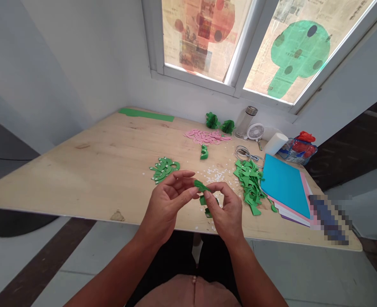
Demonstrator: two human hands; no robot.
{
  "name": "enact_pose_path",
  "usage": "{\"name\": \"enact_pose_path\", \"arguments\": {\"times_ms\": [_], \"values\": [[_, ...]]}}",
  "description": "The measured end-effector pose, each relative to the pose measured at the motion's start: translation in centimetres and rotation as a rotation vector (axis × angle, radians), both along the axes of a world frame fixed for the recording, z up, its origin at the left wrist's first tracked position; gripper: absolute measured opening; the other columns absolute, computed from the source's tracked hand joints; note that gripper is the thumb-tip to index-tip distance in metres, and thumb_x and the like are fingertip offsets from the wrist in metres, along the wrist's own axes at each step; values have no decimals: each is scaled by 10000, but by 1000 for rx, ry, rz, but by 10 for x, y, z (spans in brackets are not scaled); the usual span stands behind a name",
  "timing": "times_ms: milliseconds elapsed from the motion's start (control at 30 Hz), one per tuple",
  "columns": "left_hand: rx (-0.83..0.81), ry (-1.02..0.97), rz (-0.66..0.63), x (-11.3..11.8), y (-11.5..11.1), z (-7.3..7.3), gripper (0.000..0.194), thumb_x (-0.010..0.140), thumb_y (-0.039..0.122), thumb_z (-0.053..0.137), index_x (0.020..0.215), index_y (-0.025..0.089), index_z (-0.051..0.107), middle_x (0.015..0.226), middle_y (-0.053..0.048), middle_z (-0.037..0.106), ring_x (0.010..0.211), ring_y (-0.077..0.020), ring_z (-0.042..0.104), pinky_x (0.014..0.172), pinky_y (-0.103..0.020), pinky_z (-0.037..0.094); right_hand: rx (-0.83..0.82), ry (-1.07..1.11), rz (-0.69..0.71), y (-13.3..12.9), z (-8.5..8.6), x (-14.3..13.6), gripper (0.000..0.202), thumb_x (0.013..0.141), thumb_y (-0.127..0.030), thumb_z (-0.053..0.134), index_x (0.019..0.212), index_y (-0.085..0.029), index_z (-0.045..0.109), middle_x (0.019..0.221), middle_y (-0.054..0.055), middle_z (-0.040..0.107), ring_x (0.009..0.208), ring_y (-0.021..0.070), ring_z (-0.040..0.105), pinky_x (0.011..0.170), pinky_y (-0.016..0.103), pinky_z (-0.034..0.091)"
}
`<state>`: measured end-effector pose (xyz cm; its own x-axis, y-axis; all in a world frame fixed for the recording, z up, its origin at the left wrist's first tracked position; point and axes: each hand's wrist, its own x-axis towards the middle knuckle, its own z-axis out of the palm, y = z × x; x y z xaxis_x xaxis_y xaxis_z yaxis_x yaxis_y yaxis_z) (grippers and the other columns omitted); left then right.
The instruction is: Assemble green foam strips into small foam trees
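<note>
Between my two hands, above the front of the table, is a small green paper piece (201, 185). My left hand (172, 198) pinches its left end between thumb and fingers. With thumb and forefinger my right hand (225, 207) grips the right end. More green pieces (207, 212) show below, partly hidden by my right hand. Past my left hand lies a pile of green curved cut-outs with white tabs (164, 168). A small green stack (204, 152) stands farther back. White paper bits (216, 174) are scattered behind my hands.
Green scraps (250, 183) are heaped at right beside blue sheets (286, 185) on other coloured paper. Behind are pink cut-outs (204, 137), two green paper balls (212, 121), a bottle (244, 123), a small fan (255, 131), a coiled cable (242, 152) and a white roll (276, 143).
</note>
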<state>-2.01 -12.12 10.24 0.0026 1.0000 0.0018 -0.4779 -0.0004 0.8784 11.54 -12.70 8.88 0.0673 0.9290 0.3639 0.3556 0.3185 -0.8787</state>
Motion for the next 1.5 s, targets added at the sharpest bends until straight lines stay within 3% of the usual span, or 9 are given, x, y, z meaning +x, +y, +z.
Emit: {"name": "enact_pose_path", "arguments": {"times_ms": [467, 700, 1000, 1167, 1300, 1500], "values": [[-107, -159, -100, -6, 8, -6, 234, 686, 167, 751, 899, 159, 652, 674, -4, 669, 625, -100, 613, 657, -223, 503, 20, -13, 45, 0, -3, 2, 109, 820, -311, 585, 820, -208, 620, 780, 20, 641, 768, 182, 591, 708, 331, 470], [-200, -278, -189, -5, 14, -9, 262, 621, 151, 792, 846, 158, 659, 629, 8, 653, 596, -97, 609, 634, -216, 510, -107, 170, 137, 4, -7, 5, 122, 788, -320, 625, 823, -203, 628, 776, 19, 644, 732, 165, 587, 659, 299, 471], [-101, -166, -99, -6, 8, -11, 143, 726, 236, 720, 839, 151, 698, 710, -22, 665, 661, -119, 614, 652, -243, 519, -202, 361, 145, 5, -11, 3, 92, 765, -288, 658, 798, -204, 640, 744, -4, 607, 686, 122, 546, 584, 233, 446], [-62, -112, -26, -6, 3, -8, 155, 702, 240, 741, 834, 167, 705, 788, -17, 661, 714, -133, 617, 661, -262, 524, -230, 388, 154, 5, -11, 2, 96, 762, -289, 659, 796, -202, 636, 734, -1, 594, 646, 118, 533, 482, 207, 416], [-49, -35, 28, -6, 3, -8, 174, 657, 202, 775, 811, 168, 700, 752, -4, 657, 668, -114, 608, 647, -241, 510, -218, 372, 168, 4, -13, 3, 89, 767, -282, 659, 807, -204, 641, 736, -2, 602, 656, 117, 545, 508, 210, 430], [-116, -113, -61, -9, 7, -9, 184, 637, 172, 783, 793, 159, 686, 696, 0, 656, 626, -103, 603, 642, -227, 499, -211, 339, 193, 3, -12, 5, 93, 759, -280, 664, 802, -199, 645, 726, -1, 618, 671, 125, 564, 597, 243, 457]]}}
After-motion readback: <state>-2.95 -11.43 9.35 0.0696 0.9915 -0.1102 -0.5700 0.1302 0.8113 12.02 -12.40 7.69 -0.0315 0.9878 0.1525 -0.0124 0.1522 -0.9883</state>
